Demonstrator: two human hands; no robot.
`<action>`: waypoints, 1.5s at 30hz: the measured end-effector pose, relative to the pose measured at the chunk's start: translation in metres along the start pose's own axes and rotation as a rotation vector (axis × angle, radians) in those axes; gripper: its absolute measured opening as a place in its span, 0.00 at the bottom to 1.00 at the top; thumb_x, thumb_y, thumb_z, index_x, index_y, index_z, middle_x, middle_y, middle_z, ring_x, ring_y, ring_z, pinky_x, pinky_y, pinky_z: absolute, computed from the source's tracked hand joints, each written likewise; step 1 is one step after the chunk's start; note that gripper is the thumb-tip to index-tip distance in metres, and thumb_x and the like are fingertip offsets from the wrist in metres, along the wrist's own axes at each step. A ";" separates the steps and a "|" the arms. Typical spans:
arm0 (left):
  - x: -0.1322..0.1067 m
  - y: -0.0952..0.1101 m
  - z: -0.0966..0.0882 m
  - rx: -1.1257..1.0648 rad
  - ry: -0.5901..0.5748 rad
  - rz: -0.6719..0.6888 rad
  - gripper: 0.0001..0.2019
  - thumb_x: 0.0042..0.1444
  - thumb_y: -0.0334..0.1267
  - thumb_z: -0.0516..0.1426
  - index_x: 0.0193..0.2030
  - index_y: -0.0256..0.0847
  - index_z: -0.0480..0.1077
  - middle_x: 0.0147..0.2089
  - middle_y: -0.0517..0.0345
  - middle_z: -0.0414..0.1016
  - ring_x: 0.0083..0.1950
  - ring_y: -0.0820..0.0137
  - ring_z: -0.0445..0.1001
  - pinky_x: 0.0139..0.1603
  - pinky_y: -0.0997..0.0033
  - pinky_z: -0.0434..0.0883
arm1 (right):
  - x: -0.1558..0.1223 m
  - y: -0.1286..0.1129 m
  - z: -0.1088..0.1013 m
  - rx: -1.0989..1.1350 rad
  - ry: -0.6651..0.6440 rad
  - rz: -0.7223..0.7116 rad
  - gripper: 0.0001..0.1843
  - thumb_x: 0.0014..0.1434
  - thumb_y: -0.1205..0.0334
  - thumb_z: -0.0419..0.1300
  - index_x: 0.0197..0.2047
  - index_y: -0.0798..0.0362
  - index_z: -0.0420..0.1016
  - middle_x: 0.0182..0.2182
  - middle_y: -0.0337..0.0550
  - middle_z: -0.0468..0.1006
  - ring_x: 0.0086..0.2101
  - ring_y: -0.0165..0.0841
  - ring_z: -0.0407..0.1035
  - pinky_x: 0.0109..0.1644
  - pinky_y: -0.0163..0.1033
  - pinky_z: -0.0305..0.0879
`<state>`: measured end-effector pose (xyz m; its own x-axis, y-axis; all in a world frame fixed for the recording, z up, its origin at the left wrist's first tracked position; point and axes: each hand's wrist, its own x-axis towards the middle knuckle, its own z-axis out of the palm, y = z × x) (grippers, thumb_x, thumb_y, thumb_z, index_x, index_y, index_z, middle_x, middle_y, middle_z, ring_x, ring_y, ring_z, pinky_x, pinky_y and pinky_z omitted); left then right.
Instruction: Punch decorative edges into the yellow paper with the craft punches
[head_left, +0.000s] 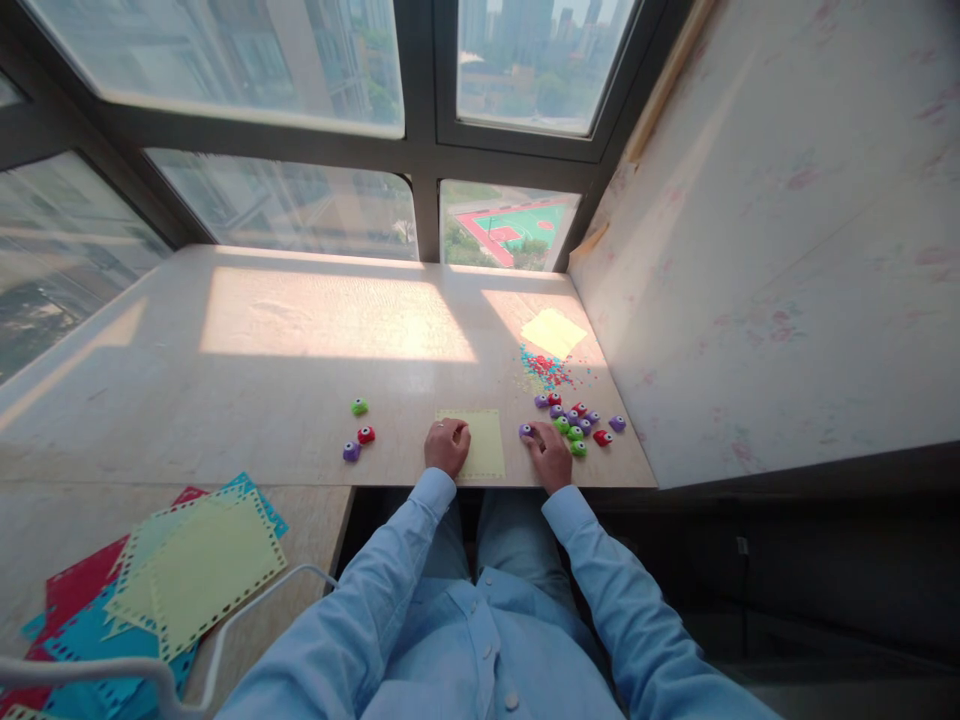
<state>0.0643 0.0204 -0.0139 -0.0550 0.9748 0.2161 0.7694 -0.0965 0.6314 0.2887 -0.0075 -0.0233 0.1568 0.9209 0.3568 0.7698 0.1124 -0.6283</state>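
Observation:
A yellow paper sheet (484, 442) lies at the near edge of the wooden tabletop (285, 380). My left hand (447, 446) rests on the sheet's left side with its fingers curled in. My right hand (549, 456) lies just right of the sheet, its fingers closed around a small purple punch (526, 431). A cluster of several small purple, green and red punches (576, 422) sits right beside that hand. Both arms wear light blue sleeves.
Three more punches, green (360, 406), red (366, 435) and purple (351, 451), lie to the left. Another yellow sheet (553, 332) and scattered paper bits (546, 370) sit further back. Stacked punched sheets (172, 575) lie near left. A wall panel (750, 250) bounds the right, windows behind.

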 end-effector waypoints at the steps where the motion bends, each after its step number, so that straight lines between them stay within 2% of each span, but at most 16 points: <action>1: 0.000 0.000 0.000 0.006 -0.003 0.003 0.07 0.58 0.36 0.55 0.34 0.43 0.75 0.35 0.53 0.78 0.41 0.62 0.73 0.45 0.62 0.69 | 0.001 0.000 0.000 -0.002 -0.012 0.008 0.16 0.64 0.53 0.54 0.47 0.52 0.76 0.44 0.49 0.79 0.45 0.40 0.73 0.47 0.45 0.69; 6: 0.000 0.001 0.000 0.043 -0.031 0.034 0.07 0.58 0.36 0.55 0.37 0.42 0.75 0.38 0.52 0.77 0.42 0.62 0.72 0.47 0.61 0.68 | 0.012 -0.004 0.005 -0.008 -0.095 -0.020 0.16 0.63 0.56 0.55 0.50 0.51 0.76 0.47 0.49 0.79 0.47 0.40 0.73 0.48 0.45 0.70; 8: -0.001 0.004 0.000 0.075 -0.048 0.058 0.08 0.58 0.41 0.57 0.41 0.41 0.74 0.41 0.49 0.76 0.44 0.59 0.72 0.49 0.60 0.67 | 0.018 -0.007 0.009 -0.010 -0.133 -0.057 0.16 0.62 0.58 0.56 0.51 0.51 0.76 0.48 0.49 0.79 0.47 0.40 0.73 0.49 0.45 0.70; 13: 0.001 0.017 -0.006 0.265 -0.153 0.070 0.40 0.49 0.65 0.59 0.60 0.36 0.66 0.49 0.38 0.73 0.50 0.50 0.70 0.51 0.54 0.65 | 0.030 -0.012 0.022 0.006 -0.168 -0.106 0.15 0.61 0.61 0.57 0.51 0.51 0.76 0.47 0.48 0.78 0.46 0.39 0.72 0.50 0.44 0.70; 15: 0.003 0.022 -0.008 0.320 -0.218 0.061 0.46 0.45 0.69 0.59 0.63 0.37 0.64 0.50 0.36 0.73 0.51 0.47 0.70 0.49 0.54 0.65 | 0.033 -0.012 0.027 0.017 -0.134 -0.104 0.16 0.61 0.61 0.57 0.51 0.51 0.76 0.46 0.50 0.77 0.47 0.40 0.72 0.50 0.45 0.70; 18: 0.006 0.028 -0.011 0.362 -0.272 0.051 0.44 0.44 0.68 0.61 0.62 0.40 0.66 0.50 0.36 0.72 0.51 0.46 0.69 0.46 0.54 0.65 | 0.033 -0.009 0.033 0.035 -0.073 -0.093 0.16 0.61 0.60 0.57 0.51 0.54 0.76 0.47 0.53 0.76 0.47 0.41 0.71 0.51 0.47 0.70; 22: 0.006 0.029 -0.012 0.370 -0.279 0.025 0.39 0.48 0.65 0.60 0.61 0.43 0.68 0.50 0.38 0.72 0.51 0.47 0.68 0.46 0.56 0.65 | 0.031 -0.005 0.036 0.070 -0.034 -0.096 0.17 0.62 0.61 0.55 0.51 0.55 0.75 0.48 0.54 0.76 0.49 0.41 0.70 0.55 0.47 0.68; 25: 0.005 0.027 -0.012 0.371 -0.287 0.023 0.39 0.49 0.66 0.59 0.63 0.43 0.66 0.50 0.39 0.71 0.52 0.49 0.68 0.47 0.57 0.64 | 0.032 -0.003 0.036 0.106 -0.032 -0.093 0.17 0.62 0.60 0.54 0.51 0.55 0.75 0.47 0.54 0.77 0.49 0.41 0.70 0.56 0.48 0.67; 32: 0.004 0.026 -0.012 0.388 -0.315 0.014 0.40 0.50 0.69 0.55 0.64 0.46 0.64 0.51 0.43 0.70 0.54 0.53 0.66 0.51 0.59 0.63 | 0.041 -0.002 0.035 0.204 -0.100 -0.050 0.17 0.59 0.54 0.59 0.48 0.53 0.79 0.46 0.51 0.81 0.46 0.42 0.74 0.54 0.49 0.69; 39: 0.003 0.025 -0.014 0.372 -0.329 0.024 0.41 0.51 0.68 0.55 0.65 0.45 0.63 0.51 0.44 0.71 0.53 0.53 0.66 0.51 0.58 0.63 | 0.054 -0.005 0.040 0.251 -0.146 -0.053 0.16 0.58 0.55 0.60 0.47 0.51 0.79 0.47 0.49 0.81 0.47 0.42 0.74 0.55 0.49 0.69; 45: 0.002 0.026 -0.014 0.368 -0.308 0.034 0.40 0.51 0.67 0.57 0.64 0.43 0.64 0.51 0.43 0.71 0.52 0.53 0.67 0.50 0.58 0.63 | 0.053 -0.004 0.038 0.321 -0.147 -0.030 0.18 0.58 0.54 0.60 0.48 0.51 0.79 0.47 0.49 0.81 0.45 0.41 0.75 0.53 0.49 0.70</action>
<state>0.0755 0.0174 0.0133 0.1225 0.9919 -0.0343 0.9446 -0.1059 0.3106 0.2707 0.0549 -0.0285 0.0290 0.9567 0.2897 0.5352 0.2299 -0.8128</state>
